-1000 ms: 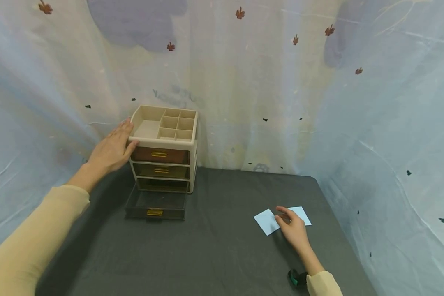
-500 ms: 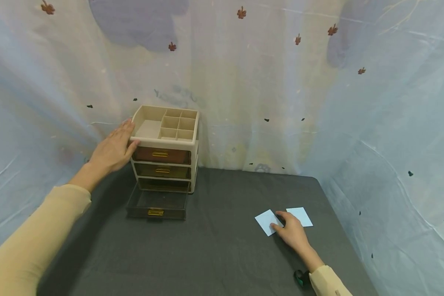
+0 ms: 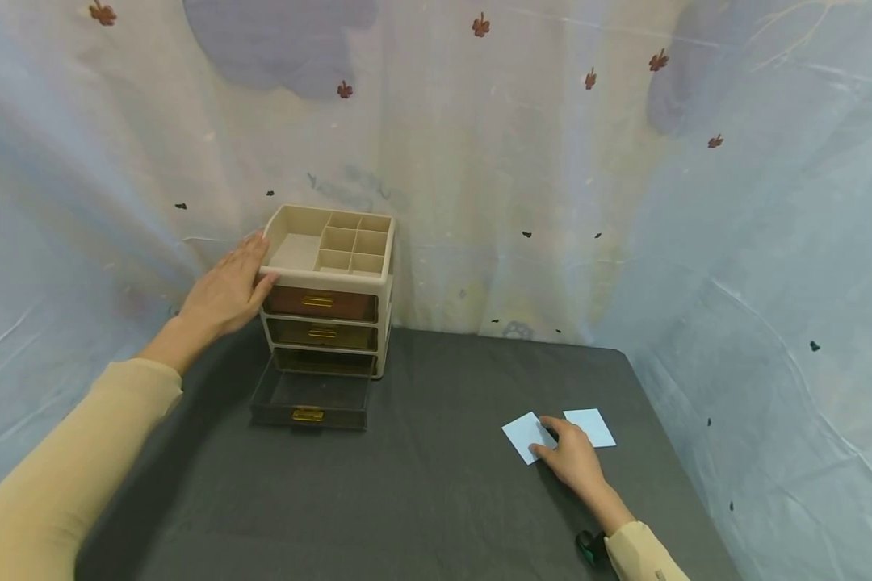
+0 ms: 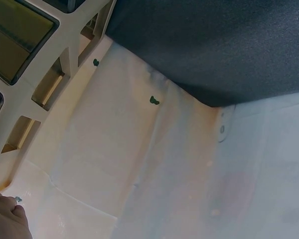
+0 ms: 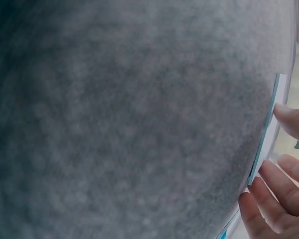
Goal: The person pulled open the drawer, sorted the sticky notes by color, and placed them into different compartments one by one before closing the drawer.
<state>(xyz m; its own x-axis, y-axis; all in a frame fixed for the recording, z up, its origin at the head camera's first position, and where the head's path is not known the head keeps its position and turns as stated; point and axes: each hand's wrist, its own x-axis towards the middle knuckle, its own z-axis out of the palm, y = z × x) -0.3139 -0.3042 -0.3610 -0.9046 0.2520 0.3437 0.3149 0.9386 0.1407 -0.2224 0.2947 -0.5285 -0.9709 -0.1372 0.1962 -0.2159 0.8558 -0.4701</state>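
My left hand (image 3: 224,289) rests against the left side of a cream desktop drawer organizer (image 3: 329,279), its fingers straight along the side and the thumb at the front top edge. The organizer's bottom drawer (image 3: 309,395), clear grey with a gold handle, is pulled out. At the right, my right hand (image 3: 572,460) pinches a light-blue sticky note pad (image 3: 521,434) between thumb and fingers at its right part. The right wrist view shows this sticky note pad (image 5: 268,127) edge-on, close over the table. A second light-blue pad (image 3: 590,426) lies just beyond the hand.
A dark grey cloth covers the table (image 3: 436,484). A small black and green object (image 3: 589,547) shows beside the right wrist. Patterned curtains (image 3: 465,161) hang behind the table and at both sides. Two upper drawers (image 3: 321,302) are closed, and the organizer's top tray has several compartments.
My right hand has lowered onto the left pad, and its thumb and fingers have come down at the pad's edges. The left hand stays against the organizer.
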